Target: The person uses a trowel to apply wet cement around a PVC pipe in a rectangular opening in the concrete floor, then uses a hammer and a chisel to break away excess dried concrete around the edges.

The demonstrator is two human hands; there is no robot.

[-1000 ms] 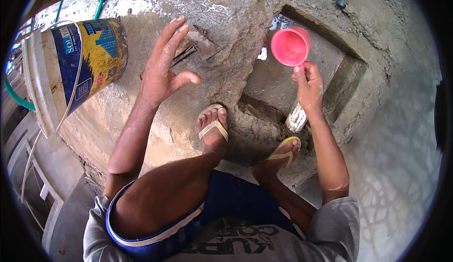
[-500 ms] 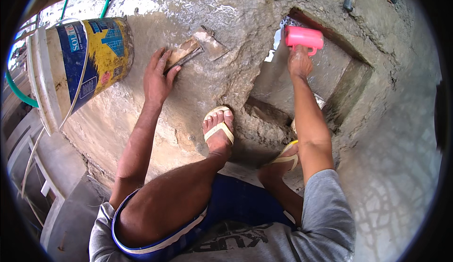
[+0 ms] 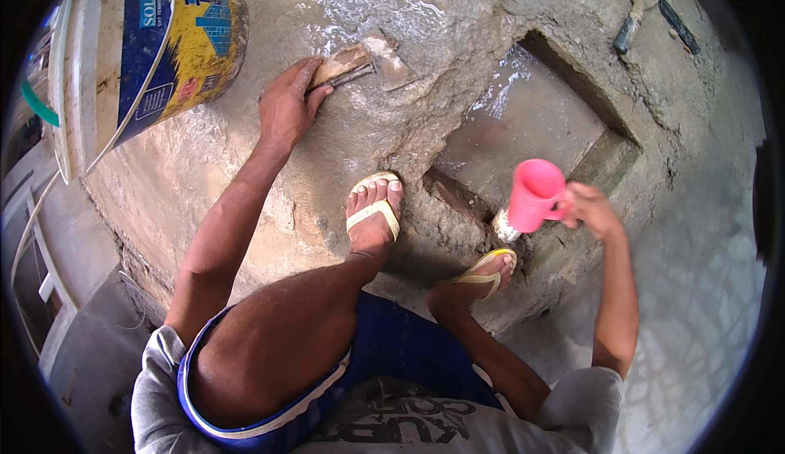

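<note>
The right hand's grip is clamped on the handle of the pink mug, which sits leftward of it at the recess's near edge. Left of the recess, the left hand's grip closes on the wooden-handled tool, its long axis pointing recess-ward.

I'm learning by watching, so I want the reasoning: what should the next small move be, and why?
Probably set the pink mug down on the concrete: the right hand holds it by its handle, while the left hand grips the wood-handled tool there. The concrete looks wet, so freeing a hand seems sensible.
</note>
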